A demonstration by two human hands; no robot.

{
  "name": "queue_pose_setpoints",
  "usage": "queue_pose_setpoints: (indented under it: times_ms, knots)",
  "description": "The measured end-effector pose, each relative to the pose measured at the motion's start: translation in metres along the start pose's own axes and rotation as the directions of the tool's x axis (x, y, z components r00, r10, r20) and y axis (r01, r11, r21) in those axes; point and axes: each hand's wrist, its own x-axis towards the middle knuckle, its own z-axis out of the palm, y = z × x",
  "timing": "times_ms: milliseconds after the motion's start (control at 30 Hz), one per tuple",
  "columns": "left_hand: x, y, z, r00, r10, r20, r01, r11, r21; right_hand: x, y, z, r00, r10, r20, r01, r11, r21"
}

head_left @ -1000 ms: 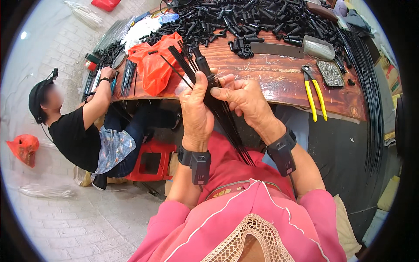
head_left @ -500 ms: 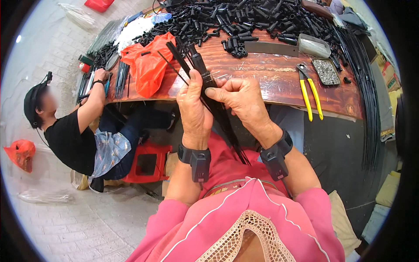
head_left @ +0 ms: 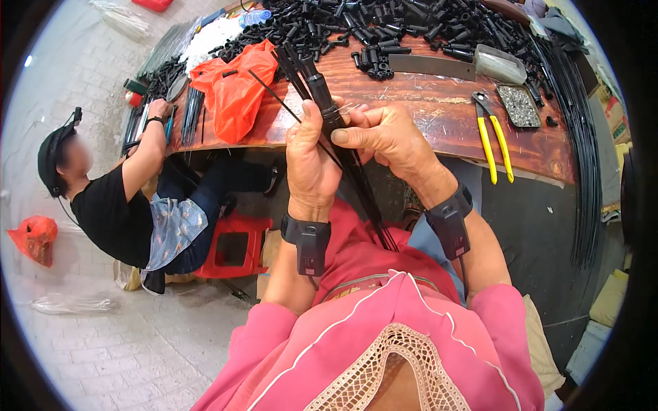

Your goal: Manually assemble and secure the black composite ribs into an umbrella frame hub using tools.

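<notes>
My left hand (head_left: pixel 310 161) is closed around a bundle of thin black rods (head_left: pixel 359 195), its thumb pointing up along the near side. Black tubular ends (head_left: pixel 317 88) top the bundle over the table edge, while the thin rods slope down toward my lap. One rod (head_left: pixel 274 94) sticks out to the upper left, apart from the others. My right hand (head_left: pixel 401 137) is beside the bundle's upper part, thumb and fingers pinched together. Thin pale strands (head_left: pixel 353 107) show at those fingertips; how they run around the rods is hidden.
Black tubular parts (head_left: pixel 384 24) are heaped along the far side of the wooden table (head_left: pixel 439 113). Yellow-handled pliers (head_left: pixel 495 140) and a tray of small metal bits (head_left: pixel 517 108) lie right. An orange plastic bag (head_left: pixel 233 96) is left. Another person (head_left: pixel 110 212) works at far left.
Both hands and the bundle have shifted slightly to the right in view. My right forearm has swung a little outward. The left hand keeps its hold on the rods.
</notes>
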Motion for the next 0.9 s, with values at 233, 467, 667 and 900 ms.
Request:
queue_pose_setpoints:
  times_ms: [233, 467, 667, 900]
  knots:
    - [0.003, 0.003, -0.011, 0.999, 0.054, -0.009, -0.053, 0.998, 0.032, -0.003, -0.002, 0.013, 0.995, -0.042, -0.09, 0.031, 0.992, -0.119]
    - [0.001, -0.001, -0.005, 1.0, -0.008, -0.01, 0.008, 1.0, 0.011, -0.003, 0.014, 0.004, 0.971, -0.219, -0.096, 0.204, 0.968, -0.142]
    - [-0.007, 0.002, -0.004, 0.998, -0.015, 0.059, 0.018, 0.998, -0.052, -0.004, 0.009, 0.0, 0.998, -0.048, -0.049, 0.045, 0.998, -0.052]
    - [-0.002, 0.001, -0.004, 0.995, -0.063, 0.078, 0.064, 0.998, -0.016, 0.009, 0.013, -0.01, 1.0, 0.026, -0.01, -0.026, 0.999, 0.018]
